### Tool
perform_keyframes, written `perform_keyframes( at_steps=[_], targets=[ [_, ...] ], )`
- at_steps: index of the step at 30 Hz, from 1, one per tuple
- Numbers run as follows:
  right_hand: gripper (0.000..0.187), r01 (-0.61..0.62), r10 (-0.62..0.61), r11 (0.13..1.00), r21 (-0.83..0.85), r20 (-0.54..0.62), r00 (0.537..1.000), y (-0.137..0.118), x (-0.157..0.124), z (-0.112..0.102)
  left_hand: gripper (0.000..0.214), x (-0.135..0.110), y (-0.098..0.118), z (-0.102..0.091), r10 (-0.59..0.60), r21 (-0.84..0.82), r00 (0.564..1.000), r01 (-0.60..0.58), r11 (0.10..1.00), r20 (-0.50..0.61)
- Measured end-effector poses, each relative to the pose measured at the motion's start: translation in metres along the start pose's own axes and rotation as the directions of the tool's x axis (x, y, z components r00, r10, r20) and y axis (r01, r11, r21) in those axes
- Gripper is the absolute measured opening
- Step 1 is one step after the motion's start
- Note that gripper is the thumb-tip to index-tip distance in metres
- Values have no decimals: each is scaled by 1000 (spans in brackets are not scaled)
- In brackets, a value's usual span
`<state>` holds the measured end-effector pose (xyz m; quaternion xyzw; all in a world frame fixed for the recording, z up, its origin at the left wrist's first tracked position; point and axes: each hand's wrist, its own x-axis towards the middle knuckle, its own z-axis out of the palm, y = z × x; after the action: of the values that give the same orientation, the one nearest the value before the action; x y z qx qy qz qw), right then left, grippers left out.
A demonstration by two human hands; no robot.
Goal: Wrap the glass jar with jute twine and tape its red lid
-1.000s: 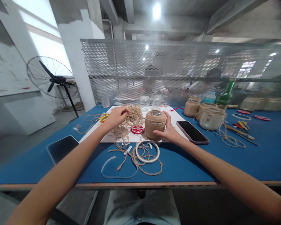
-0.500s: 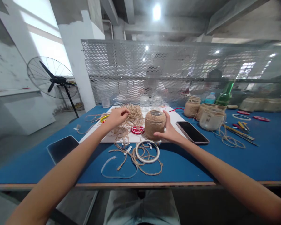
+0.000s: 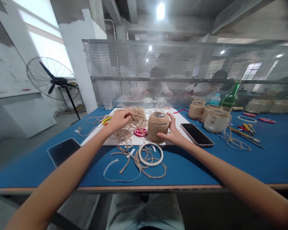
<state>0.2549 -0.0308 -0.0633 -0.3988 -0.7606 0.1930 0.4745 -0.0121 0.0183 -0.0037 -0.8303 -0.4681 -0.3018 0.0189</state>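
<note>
My right hand (image 3: 174,133) is closed around the right side of a jar wrapped in twine (image 3: 158,126), thumb in front and fingers behind. The jar stands upright on a white board (image 3: 180,119), its round mouth facing up. My left hand (image 3: 122,118) has its fingers curled and pinched together at a tangled heap of twine (image 3: 138,116); the strand between the fingertips is mostly hidden. A red lid (image 3: 140,132) lies between the heap and the jar. In front, a white tape ring (image 3: 151,164) rests on loose loops of twine (image 3: 156,175).
On the right are a phone (image 3: 197,135), several wrapped jars (image 3: 196,109), a green bottle (image 3: 231,95) and some tools (image 3: 248,138). Clear glass jars (image 3: 148,104) stand behind the heap, before a perforated screen (image 3: 132,70). A dark flat panel (image 3: 64,150) lies at left, a fan (image 3: 55,80) beyond.
Both hands and the wrapped jar stay almost in the same place. The whole view has shifted very slightly.
</note>
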Motion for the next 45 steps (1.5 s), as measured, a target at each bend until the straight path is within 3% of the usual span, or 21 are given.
perform_keyframes(
  at_steps=[9, 15, 25, 33, 39, 45],
  targets=[
    [104, 1, -3, 999, 38, 55, 998, 6, 3, -4, 25, 0, -5, 3, 24, 2, 1000, -24, 1000, 9],
    [119, -72, 71, 997, -20, -32, 997, 11, 3, 4, 25, 0, -3, 3, 27, 11, 1000, -27, 1000, 11],
    [102, -2, 2, 1000, -5, 0, 1000, 7, 4, -3, 22, 2, -5, 3, 102, 10, 994, -102, 995, 31],
    [100, 48, -54, 996, 75, 82, 995, 15, 5, -8, 23, 2, -6, 4, 139, 15, 990, -139, 990, 36],
    [114, 18, -18, 1000, -5, -12, 1000, 0, 3, -2, 22, 2, -6, 3, 131, 26, 991, -132, 991, 19],
    [107, 4, -5, 1000, -28, -38, 999, 0, 3, -2, 22, 2, -3, 2, 124, 40, 992, -124, 992, 3]
  ],
)
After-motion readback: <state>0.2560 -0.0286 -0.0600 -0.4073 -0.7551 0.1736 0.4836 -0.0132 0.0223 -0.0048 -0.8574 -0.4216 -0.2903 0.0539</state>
